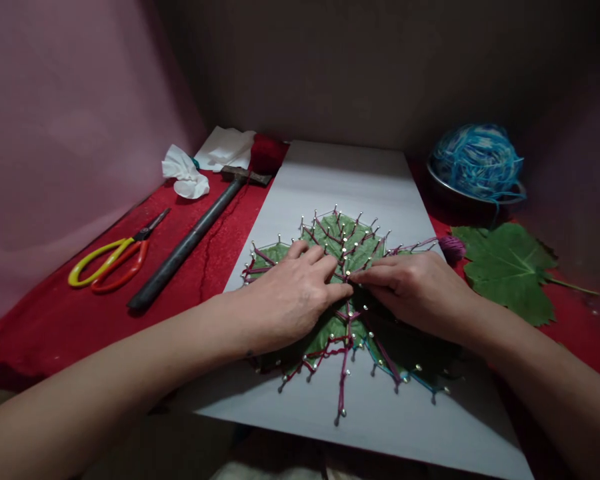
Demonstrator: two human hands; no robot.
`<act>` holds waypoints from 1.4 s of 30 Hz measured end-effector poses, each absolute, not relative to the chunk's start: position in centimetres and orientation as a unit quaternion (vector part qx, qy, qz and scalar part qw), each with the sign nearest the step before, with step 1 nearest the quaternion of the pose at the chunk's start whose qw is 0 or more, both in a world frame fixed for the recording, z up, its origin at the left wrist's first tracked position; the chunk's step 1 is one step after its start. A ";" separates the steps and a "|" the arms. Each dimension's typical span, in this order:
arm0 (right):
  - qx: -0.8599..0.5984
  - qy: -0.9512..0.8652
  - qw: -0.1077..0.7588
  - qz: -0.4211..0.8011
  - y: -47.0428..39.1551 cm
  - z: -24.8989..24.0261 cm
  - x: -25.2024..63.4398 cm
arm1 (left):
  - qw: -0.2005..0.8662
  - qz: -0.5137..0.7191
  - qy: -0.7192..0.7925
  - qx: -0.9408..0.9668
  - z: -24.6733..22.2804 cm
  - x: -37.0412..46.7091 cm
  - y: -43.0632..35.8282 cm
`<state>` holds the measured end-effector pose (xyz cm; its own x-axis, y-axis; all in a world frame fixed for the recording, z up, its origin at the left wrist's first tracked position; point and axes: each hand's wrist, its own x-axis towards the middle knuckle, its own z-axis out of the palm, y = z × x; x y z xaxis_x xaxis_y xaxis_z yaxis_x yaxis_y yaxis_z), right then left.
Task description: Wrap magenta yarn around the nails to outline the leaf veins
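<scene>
A green leaf (330, 327) lies on a white board (350, 180), with nails standing around its edge and along its veins. Purple yarn (341, 387) runs between nails down the middle, red yarn at the lower left and blue yarn at the lower right. My left hand (293, 297) rests over the leaf's left half, fingers bent and partly spread near the central nails. My right hand (415, 290) is pinched beside a central nail; what its fingertips hold is too small to make out. A purple yarn ball (451, 249) sits past the board's right edge.
On the red cloth (230, 247) at the left lie scissors (115, 260), a hammer (195, 233), crumpled tissue (185, 173) and a red yarn ball (267, 153). At the right are a metal bowl (450, 190) holding blue yarn (480, 160) and a loose leaf (510, 263).
</scene>
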<state>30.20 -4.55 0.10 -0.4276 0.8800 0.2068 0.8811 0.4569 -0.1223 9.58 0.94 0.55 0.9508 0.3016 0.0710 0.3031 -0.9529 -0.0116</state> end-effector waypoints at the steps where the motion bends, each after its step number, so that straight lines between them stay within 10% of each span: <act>1: -0.529 -0.839 0.124 0.002 -4.5 0.2 30.1 | 0.007 -0.037 -0.156 -0.987 0.4 9.5 0.9; 23: -0.523 -0.827 0.198 0.052 -1.0 1.1 32.6 | -0.006 -0.051 -0.172 -0.984 -0.1 9.0 0.5; 42: -0.472 -0.875 0.088 0.069 1.6 4.3 32.4 | -0.006 -0.083 -0.153 -0.985 -0.3 9.0 0.5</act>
